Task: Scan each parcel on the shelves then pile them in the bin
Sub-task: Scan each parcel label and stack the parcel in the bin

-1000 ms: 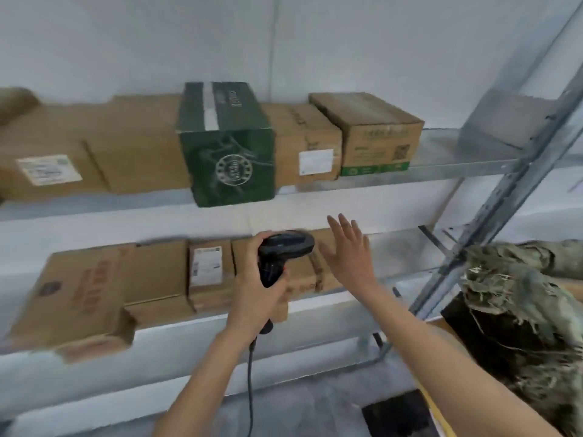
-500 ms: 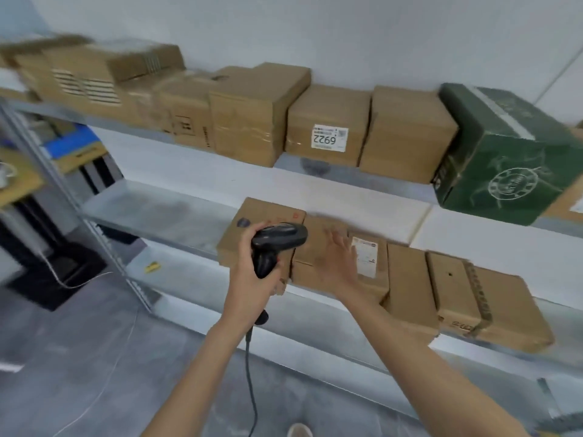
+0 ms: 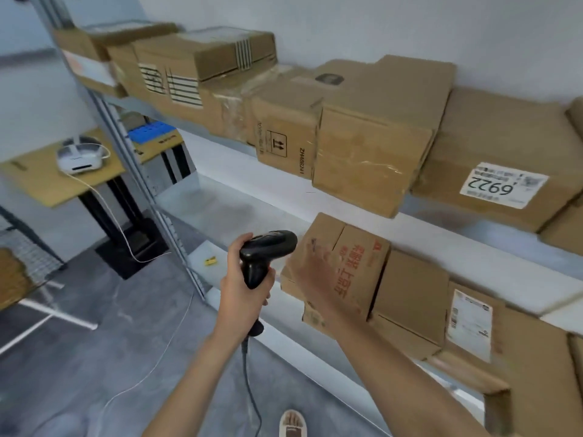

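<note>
Parcel (image 3: 344,272) under blurred right hand (image 3: 318,279), seemingly flat; left hand (image 3: 243,291) grips scanner (image 3: 265,253).

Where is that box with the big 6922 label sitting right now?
In the head view, the box with the 6922 label sits on the upper shelf at the right, beside a taped plain box on its left.

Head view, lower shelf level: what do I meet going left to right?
left hand gripping the scanner → right hand on the red-printed parcel → plain brown parcel → parcel with white label
</note>
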Action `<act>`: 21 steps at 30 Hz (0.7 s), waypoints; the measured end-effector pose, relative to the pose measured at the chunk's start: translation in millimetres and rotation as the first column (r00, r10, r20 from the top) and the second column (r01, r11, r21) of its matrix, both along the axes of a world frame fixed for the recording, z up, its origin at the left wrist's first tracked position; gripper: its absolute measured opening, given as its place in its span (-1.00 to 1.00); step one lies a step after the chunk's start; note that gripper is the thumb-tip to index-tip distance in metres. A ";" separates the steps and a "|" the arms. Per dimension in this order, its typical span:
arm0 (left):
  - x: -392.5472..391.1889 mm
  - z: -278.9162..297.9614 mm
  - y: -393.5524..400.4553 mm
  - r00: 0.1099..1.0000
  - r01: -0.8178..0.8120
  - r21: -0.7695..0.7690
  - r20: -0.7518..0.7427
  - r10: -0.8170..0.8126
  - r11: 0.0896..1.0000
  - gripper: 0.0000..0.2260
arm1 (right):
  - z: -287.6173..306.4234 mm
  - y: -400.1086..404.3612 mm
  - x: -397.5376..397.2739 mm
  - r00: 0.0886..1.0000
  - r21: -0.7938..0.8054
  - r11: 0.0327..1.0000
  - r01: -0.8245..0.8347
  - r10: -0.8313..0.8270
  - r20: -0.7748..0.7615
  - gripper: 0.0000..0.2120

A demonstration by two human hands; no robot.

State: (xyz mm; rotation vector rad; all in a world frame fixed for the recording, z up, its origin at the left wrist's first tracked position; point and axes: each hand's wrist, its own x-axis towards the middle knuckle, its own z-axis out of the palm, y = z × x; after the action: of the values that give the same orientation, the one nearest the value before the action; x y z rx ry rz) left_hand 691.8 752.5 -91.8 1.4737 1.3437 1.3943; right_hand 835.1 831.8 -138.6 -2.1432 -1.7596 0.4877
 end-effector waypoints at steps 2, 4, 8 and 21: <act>-1.9 -11.7 14.6 1.000 0.005 -0.035 -0.024 -0.006 0.999 -0.34 | -13.5 16.4 -5.1 0.998 -0.060 0.998 -0.008 0.012 0.066 -0.32; -6.3 -21.6 32.0 0.999 0.006 -0.080 -0.034 -0.009 0.997 -0.32 | -28.7 32.8 -8.1 0.993 -0.126 0.992 -0.016 0.031 0.111 -0.25; -20.7 -31.5 63.5 0.998 0.015 -0.103 -0.060 -0.021 0.995 -0.33 | -47.4 56.1 -16.7 0.985 -0.175 0.985 0.001 0.029 0.173 -0.18; -86.7 -59.8 139.0 0.970 0.238 -0.159 -0.018 -0.244 0.958 -0.29 | -76.1 77.5 -75.1 0.958 -0.136 0.962 0.238 -0.209 0.196 -0.13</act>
State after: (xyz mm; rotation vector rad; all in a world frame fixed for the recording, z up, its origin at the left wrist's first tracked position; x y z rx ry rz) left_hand 605.1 891.5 -151.5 1.5084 1.2199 1.0874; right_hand 760.0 909.3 -214.7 -2.5331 -1.5831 0.3958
